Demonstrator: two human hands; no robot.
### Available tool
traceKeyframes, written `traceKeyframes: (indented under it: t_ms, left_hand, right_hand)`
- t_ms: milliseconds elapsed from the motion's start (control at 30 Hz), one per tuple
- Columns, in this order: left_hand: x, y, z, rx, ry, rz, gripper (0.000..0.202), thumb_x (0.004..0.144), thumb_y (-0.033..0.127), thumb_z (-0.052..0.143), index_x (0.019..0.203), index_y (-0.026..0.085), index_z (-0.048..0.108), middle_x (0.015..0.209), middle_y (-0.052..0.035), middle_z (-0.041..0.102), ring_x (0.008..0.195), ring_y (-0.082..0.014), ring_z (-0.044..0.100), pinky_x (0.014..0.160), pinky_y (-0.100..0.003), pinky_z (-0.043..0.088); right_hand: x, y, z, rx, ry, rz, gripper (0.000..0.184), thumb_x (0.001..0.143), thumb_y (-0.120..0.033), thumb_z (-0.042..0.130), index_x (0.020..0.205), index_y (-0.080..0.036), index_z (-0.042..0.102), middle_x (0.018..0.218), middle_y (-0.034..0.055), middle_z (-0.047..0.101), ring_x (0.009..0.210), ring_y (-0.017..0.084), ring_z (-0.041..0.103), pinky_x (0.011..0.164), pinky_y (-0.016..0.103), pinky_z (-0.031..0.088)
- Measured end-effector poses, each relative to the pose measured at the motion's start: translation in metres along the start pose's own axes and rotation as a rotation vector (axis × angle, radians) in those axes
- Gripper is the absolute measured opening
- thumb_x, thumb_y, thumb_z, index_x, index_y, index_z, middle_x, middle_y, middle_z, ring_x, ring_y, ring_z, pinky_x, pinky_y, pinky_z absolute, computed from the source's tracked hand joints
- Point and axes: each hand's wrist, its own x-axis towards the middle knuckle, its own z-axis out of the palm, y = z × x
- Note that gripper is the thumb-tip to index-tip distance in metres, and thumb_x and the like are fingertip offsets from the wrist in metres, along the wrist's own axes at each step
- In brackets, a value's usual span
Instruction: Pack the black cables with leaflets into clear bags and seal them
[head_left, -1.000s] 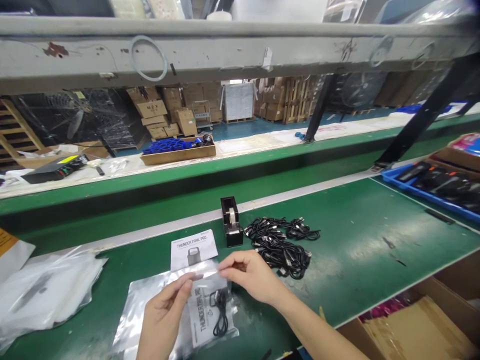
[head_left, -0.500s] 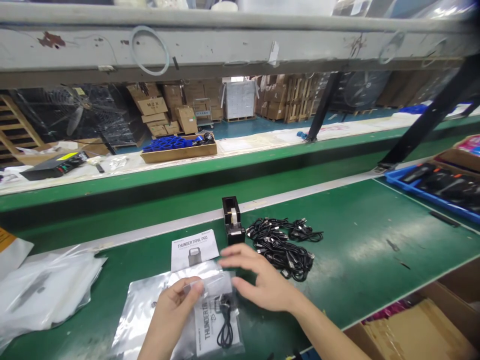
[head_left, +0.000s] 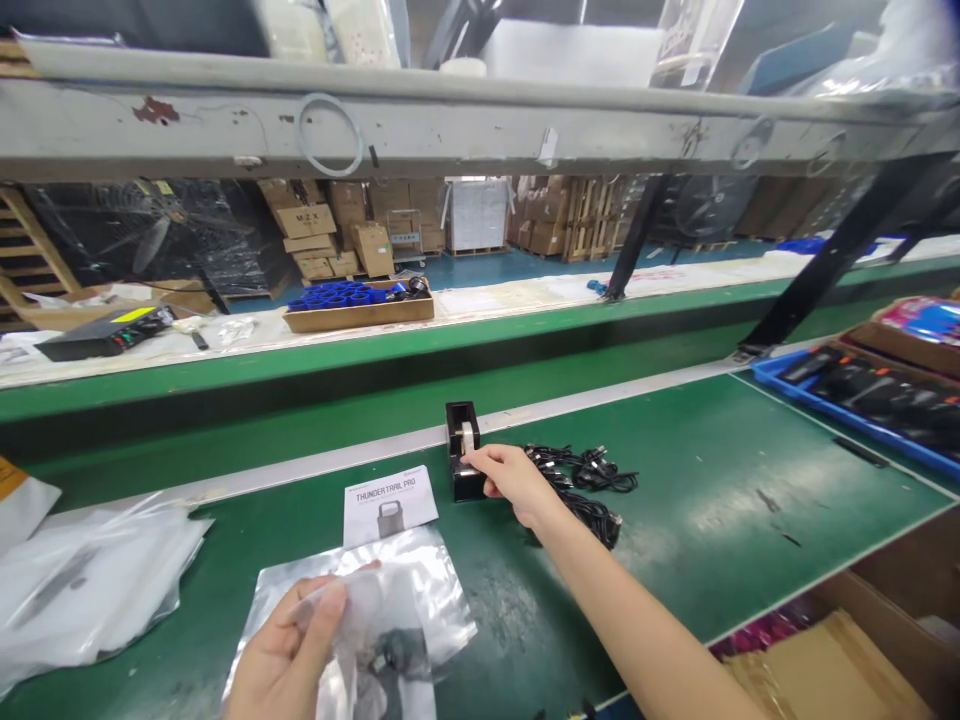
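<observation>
My left hand [head_left: 289, 650] is closed, thumb over fingers, on the top of a clear plastic bag [head_left: 401, 650]. Inside that bag a dark cable shows, blurred. Beneath it lies a shiny silvery bag [head_left: 442, 590] on the green bench. My right hand [head_left: 517, 485] reaches forward to a black tape dispenser [head_left: 468, 488], its thumb and forefinger pinched at the end of the tape [head_left: 468, 438]. Left of the dispenser lies a printed THUNDERTRAIL PRO leaflet [head_left: 390, 508]. A heap of black cables [head_left: 596, 515] is partly hidden behind my right hand and wrist.
White plastic bags [head_left: 112, 590] are stacked at the left. A blue tray [head_left: 817, 400] of black items stands at the right. Behind the bench runs a ledge with a cardboard tray [head_left: 360, 315] of blue parts. A cardboard box [head_left: 840, 670] sits below the right edge.
My right hand has left the bag and moved up and forward to the tape dispenser. My left hand has shifted left and down with the bag, which is now tilted and blurred.
</observation>
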Motion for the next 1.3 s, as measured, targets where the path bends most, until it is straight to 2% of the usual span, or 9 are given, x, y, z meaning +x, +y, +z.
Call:
traceKeyframes:
  t_ms: [167,367,533,667,767,833,967,1133,1300]
  left_hand:
    - [0.005,-0.005,-0.008,0.276,0.103,0.064,0.05,0.051,0.059,0.067,0.083,0.021,0.062,0.064,0.0005,0.065,0.067,-0.0193,0.057,0.06,-0.027,0.045]
    - [0.004,-0.003,0.007,0.119,0.085,0.072,0.051,0.051,0.055,0.07,0.087,0.019,0.062,0.069,-0.0019,0.068,0.071,-0.0225,0.061,0.063,-0.031,0.047]
    - [0.008,-0.009,0.017,0.159,0.071,0.051,0.056,0.056,0.06,0.063,0.095,0.021,0.057,0.08,-0.0027,0.069,0.084,-0.0248,0.061,0.075,-0.036,0.045]
    - [0.004,-0.01,0.021,0.294,0.121,0.131,0.049,0.06,0.062,0.057,0.09,0.022,0.058,0.093,-0.005,0.068,0.097,-0.0258,0.058,0.082,-0.035,0.044]
    - [0.001,-0.014,0.026,0.297,0.111,0.19,0.046,0.062,0.06,0.056,0.087,0.021,0.059,0.093,-0.0062,0.068,0.096,-0.0248,0.059,0.082,-0.033,0.044]
    - [0.0,-0.016,0.03,0.296,0.081,0.214,0.046,0.063,0.058,0.057,0.089,0.021,0.059,0.094,-0.0065,0.068,0.094,-0.0235,0.06,0.082,-0.031,0.045]
    - [-0.008,-0.019,0.038,0.327,0.097,0.242,0.042,0.064,0.058,0.055,0.084,0.021,0.06,0.093,-0.0055,0.069,0.085,-0.021,0.062,0.074,-0.027,0.048]
    - [-0.022,-0.018,0.042,0.264,0.153,0.273,0.034,0.065,0.054,0.057,0.078,0.023,0.06,0.084,-0.0013,0.069,0.086,-0.0196,0.061,0.078,-0.025,0.046]
    - [-0.018,-0.018,0.037,0.136,0.127,0.144,0.042,0.059,0.056,0.063,0.081,0.021,0.059,0.077,-0.0022,0.07,0.075,-0.0207,0.064,0.067,-0.027,0.049]
  right_hand:
    - [-0.015,0.006,-0.001,0.105,-0.033,-0.051,0.034,0.08,-0.043,0.045,0.089,-0.016,0.064,0.095,0.0062,0.064,0.073,0.011,0.061,0.07,0.024,0.047]
    - [-0.029,0.022,0.011,-0.041,0.13,-0.136,0.02,0.074,-0.029,0.056,0.059,-0.016,0.063,0.111,0.0109,0.048,0.109,0.022,0.045,0.084,0.031,0.041]
    - [-0.049,0.024,0.012,-0.188,0.196,-0.195,0.021,0.075,-0.019,0.051,0.057,-0.017,0.061,0.093,0.0099,0.053,0.094,0.025,0.05,0.087,0.041,0.034]
    - [-0.089,0.012,0.012,0.039,-0.16,-0.094,0.014,0.075,-0.021,0.052,0.08,-0.02,0.065,0.067,-0.0006,0.055,0.053,0.011,0.051,0.055,0.027,0.042]
    - [-0.113,0.002,0.023,0.41,-0.378,0.03,0.058,0.069,-0.016,0.06,0.122,-0.028,0.039,0.066,-0.0073,0.054,0.043,0.007,0.049,0.046,0.021,0.04]
    - [-0.118,-0.001,0.036,0.548,-0.364,0.019,0.072,0.068,-0.015,0.062,0.127,-0.029,0.023,0.065,-0.0093,0.055,0.045,0.007,0.053,0.048,0.02,0.042]
    - [-0.109,0.004,0.06,0.632,-0.195,0.025,0.044,0.073,-0.026,0.059,0.107,-0.021,0.03,0.058,-0.0093,0.056,0.036,0.007,0.05,0.039,0.018,0.039]
    - [-0.101,0.008,0.065,0.414,-0.226,0.107,0.039,0.075,-0.038,0.053,0.101,-0.021,0.029,0.058,-0.0062,0.059,0.032,0.01,0.049,0.033,0.018,0.033]
    - [-0.105,0.01,0.061,-0.12,-0.031,-0.1,0.052,0.066,-0.043,0.065,0.105,-0.021,0.039,0.055,-0.0062,0.054,0.054,0.016,0.056,0.054,0.024,0.039]
